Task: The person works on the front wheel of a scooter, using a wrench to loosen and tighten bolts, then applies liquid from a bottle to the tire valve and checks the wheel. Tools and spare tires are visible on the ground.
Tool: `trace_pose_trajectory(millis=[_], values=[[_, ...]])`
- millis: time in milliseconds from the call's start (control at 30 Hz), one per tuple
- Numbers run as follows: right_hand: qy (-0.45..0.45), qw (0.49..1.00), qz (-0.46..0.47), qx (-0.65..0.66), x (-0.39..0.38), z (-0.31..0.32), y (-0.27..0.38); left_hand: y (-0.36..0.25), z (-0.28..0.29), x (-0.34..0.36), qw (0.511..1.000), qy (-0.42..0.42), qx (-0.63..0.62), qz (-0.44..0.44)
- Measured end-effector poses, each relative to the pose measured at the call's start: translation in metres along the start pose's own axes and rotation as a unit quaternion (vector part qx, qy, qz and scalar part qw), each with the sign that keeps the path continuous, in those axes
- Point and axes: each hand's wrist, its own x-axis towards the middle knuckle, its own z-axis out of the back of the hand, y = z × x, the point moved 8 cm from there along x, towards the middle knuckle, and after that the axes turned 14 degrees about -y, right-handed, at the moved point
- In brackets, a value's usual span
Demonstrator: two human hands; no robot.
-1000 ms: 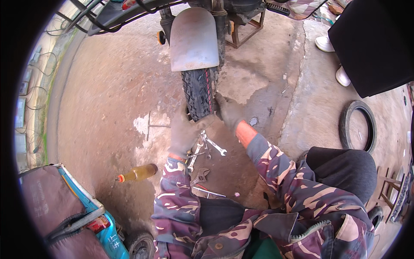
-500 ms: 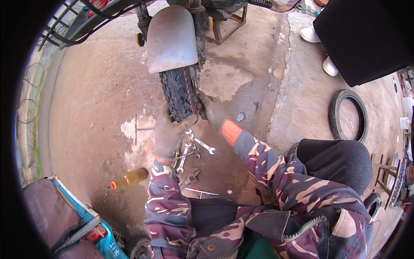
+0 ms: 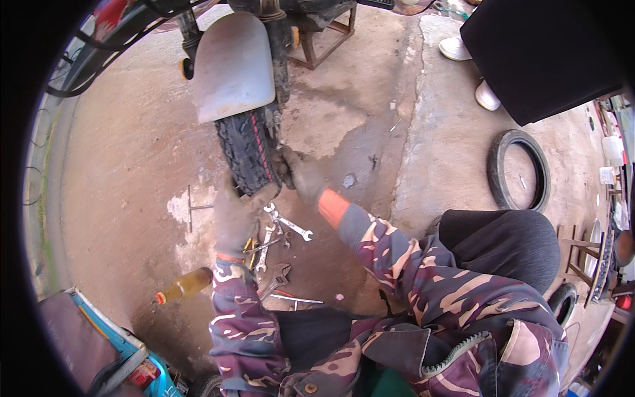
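A black front tyre (image 3: 244,153) with a red dashed line along its tread comes out from under a pale grey mudguard (image 3: 236,73). My gloved left hand (image 3: 239,208) is wrapped round the tyre's near lower end, thumb across the tread and fingers mostly hidden on its left side. At the wheel's right side, my gloved right hand (image 3: 303,176) has its fingers curled in against the tyre's edge; what they pinch there is hidden. Just below the hands, a combination spanner (image 3: 291,225) and an adjustable wrench (image 3: 276,279) lie on the ground among other tools.
A bottle of yellowish liquid (image 3: 188,286) lies to the left, beside a T-shaped metal tool (image 3: 191,208). On the right a loose tyre (image 3: 520,169) lies flat. A person's white shoes (image 3: 488,96) stand at the upper right. A blue-edged box (image 3: 109,324) sits at the lower left.
The whole view has shifted, so the wheel and tools appear further left. Both hands stay on the tyre, with little change in their hold.
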Motion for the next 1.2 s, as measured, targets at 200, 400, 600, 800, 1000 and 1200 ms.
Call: trace_pose_trajectory(millis=[200, 400, 600, 800, 1000, 1200], values=[[-0.099, 0.965, 0.138, -0.2, -0.008, 0.016, 0.024, 0.0, -0.002, 0.001, 0.999, 0.005, 0.013, -0.049], [0.003, 0.999, 0.032, -0.03, 0.004, 0.001, 0.0, 0.014, 0.004, 0.003, 0.995, -0.005, 0.077, -0.063], [-0.004, 0.995, 0.064, -0.082, 0.005, 0.005, -0.001, 0.013, 0.005, 0.005, 0.989, -0.01, 0.121, -0.08], [-0.107, 0.95, 0.193, -0.22, -0.009, 0.011, 0.027, 0.001, 0.003, 0.002, 0.997, 0.006, 0.063, -0.052], [-0.001, 0.998, 0.056, -0.01, 0.0, -0.001, 0.002, -0.001, 0.002, 0.003, 0.996, 0.005, 0.069, -0.063], [-0.121, 0.952, 0.176, -0.219, -0.009, 0.012, 0.028, -0.005, 0.0, 0.0, 0.999, 0.003, -0.001, -0.033]])
